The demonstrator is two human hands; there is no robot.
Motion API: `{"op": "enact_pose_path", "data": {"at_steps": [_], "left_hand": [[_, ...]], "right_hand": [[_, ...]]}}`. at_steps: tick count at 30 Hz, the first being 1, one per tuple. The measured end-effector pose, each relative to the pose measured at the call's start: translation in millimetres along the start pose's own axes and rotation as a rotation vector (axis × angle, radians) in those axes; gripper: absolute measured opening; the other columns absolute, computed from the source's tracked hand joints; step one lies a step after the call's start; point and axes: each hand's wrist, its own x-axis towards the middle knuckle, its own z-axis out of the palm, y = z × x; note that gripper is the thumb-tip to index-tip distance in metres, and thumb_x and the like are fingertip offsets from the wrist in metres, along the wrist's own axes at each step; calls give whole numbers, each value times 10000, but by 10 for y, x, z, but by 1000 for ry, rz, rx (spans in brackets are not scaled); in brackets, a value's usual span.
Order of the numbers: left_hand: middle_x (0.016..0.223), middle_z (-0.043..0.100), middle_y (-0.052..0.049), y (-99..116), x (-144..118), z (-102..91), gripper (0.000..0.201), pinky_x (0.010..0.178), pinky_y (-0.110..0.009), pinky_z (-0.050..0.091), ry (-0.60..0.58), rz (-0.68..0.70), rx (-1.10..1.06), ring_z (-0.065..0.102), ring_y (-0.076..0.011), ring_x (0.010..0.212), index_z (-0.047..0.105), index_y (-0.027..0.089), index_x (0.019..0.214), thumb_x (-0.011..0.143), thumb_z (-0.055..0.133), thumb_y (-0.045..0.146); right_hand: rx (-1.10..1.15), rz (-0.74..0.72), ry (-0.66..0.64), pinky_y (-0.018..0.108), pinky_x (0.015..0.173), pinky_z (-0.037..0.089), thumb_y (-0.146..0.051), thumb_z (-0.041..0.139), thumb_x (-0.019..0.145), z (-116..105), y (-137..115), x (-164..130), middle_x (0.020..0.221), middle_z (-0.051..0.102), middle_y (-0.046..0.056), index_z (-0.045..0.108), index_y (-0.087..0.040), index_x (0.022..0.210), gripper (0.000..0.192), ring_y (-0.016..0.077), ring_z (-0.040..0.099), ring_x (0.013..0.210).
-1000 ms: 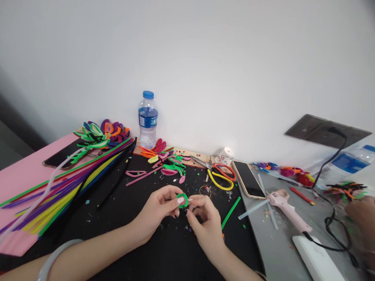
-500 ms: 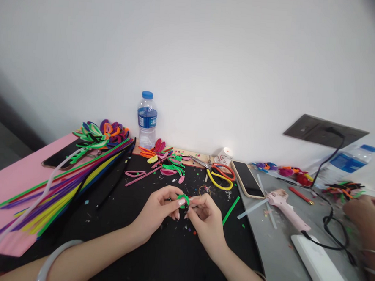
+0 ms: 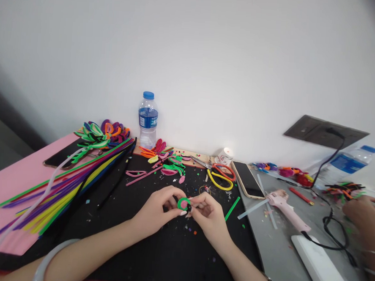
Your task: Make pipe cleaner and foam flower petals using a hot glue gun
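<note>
From the head camera, a person's left hand [image 3: 156, 210] and right hand [image 3: 209, 214] met above the middle of a black mat [image 3: 155, 257] on the desk [image 3: 288, 257], the fingers [image 3: 183, 212] of both hands clamped on a small green coil [image 3: 183, 204] with a pink centre, held just above the mat between the two thumbs. A pale bangle [image 3: 51, 259] circled the left wrist near the lower edge of the frame.

To the left, a long fan of coloured pipe cleaners [image 3: 67, 182] lay across the mat and a pink sheet [image 3: 7, 184], with a dark phone [image 3: 57, 160] at its far end and a cluster of looped petal shapes [image 3: 102, 133] just beyond. A water bottle [image 3: 147, 119] stood upright against the white wall at the far edge. Small pink and green bent pieces [image 3: 169, 167] lay scattered far of the hands, near scissors [image 3: 202, 161] and a yellow loop [image 3: 218, 182]. A loose green stick [image 3: 232, 208] lay just right of the right hand.

Further right, a second phone [image 3: 248, 179] lay beside a pink glue gun [image 3: 286, 208], whose black cord [image 3: 334, 234] trailed toward a wall socket [image 3: 326, 132]. At the far right edge, another person's hand [image 3: 362, 215] rested by a heap of dark and orange pipe cleaners [image 3: 343, 189], with a second bottle [image 3: 348, 163] lying behind it.
</note>
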Motion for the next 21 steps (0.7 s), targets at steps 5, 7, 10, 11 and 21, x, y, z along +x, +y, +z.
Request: {"op": "enact_pose_path", "data": {"at_steps": [5,7,10,11,21], "left_hand": [[835,550,11,-1,7,-25,159,623,-206,451,-25,114,154,541,-95,679,581,186,898,749,609,137],[858,540,4,-7,2,-32,149,627,-209,451,-46,137,187,533,-94,675,575,186,905,763,599,149],[893,533,-4,-12,-4,-44,130,649,-212,449,-61,173,234,521,-93,685,566,186,902,780,582,145],[901,531,-5,-13,-6,-49,126,655,-212,447,-63,184,248,519,-93,691,566,189,899,783,578,141],[969,525,-26,-13,-8,-70,99,674,-217,455,-64,222,264,532,-99,714,563,192,898,804,551,165]], "right_hand": [[-18,-14,-16,232,610,485,-147,638,716,-9,2,-5,711,643,-30,550,-194,747,104,102,593,597],[-29,-22,-21,232,608,484,-141,634,713,-15,6,-8,707,641,-32,551,-196,744,104,103,592,596],[-57,-25,-31,237,606,486,-128,622,709,-23,15,-9,709,633,-29,551,-197,740,103,108,593,603],[-70,-26,-33,239,606,486,-126,617,710,-24,18,-8,710,630,-28,552,-196,740,101,109,592,606],[-136,-15,-26,244,611,483,-144,624,704,-14,11,-8,697,629,-26,561,-197,745,92,117,594,619]]}}
